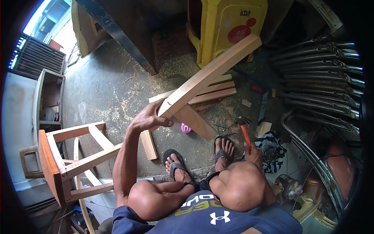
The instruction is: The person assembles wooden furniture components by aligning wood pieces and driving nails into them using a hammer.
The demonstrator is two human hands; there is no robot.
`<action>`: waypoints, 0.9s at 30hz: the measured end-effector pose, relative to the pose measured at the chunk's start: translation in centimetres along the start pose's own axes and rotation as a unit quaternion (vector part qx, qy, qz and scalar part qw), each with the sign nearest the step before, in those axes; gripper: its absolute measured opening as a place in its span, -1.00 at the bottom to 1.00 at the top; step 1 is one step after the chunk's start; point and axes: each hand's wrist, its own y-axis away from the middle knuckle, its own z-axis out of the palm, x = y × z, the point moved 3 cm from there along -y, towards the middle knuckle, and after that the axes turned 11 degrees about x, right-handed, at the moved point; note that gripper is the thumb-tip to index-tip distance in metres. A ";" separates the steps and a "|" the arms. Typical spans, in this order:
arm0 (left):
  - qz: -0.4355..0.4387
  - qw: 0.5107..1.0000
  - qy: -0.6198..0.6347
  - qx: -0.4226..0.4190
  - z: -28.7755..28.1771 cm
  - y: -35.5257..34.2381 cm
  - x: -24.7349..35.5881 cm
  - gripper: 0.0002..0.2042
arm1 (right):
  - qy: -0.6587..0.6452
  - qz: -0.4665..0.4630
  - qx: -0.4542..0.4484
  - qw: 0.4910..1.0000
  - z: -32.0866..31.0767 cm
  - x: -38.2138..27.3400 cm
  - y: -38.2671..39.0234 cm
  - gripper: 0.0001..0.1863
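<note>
My left hand (150,117) is wrapped around the near end of a long squared wooden post (212,72), which slants up and away to the right. From the post's underside near that end, a shorter flat board (196,124) runs down toward my right foot; how the two are joined is hidden. Low beside my right knee, my right hand (254,155) grips a claw hammer (244,132) by its orange handle, head up. Beneath the post, several wooden strips (218,93) lie on the floor. A pink tape measure (186,128) sits just right of my left hand.
A wooden stool frame (91,158) lies on its side at left. Ahead stands a yellow plastic stool (230,27). Stacked metal chair frames (319,74) crowd the right, near a patterned cloth (271,150). Sawdust covers the floor; a loose wood block (149,145) lies by my left foot.
</note>
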 end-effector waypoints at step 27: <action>0.073 0.942 -0.318 0.074 4.0 -4.8 5.6 -0.37 | -0.169 -0.009 -0.041 0.985 -4.3 -7.3 -4.2 -0.54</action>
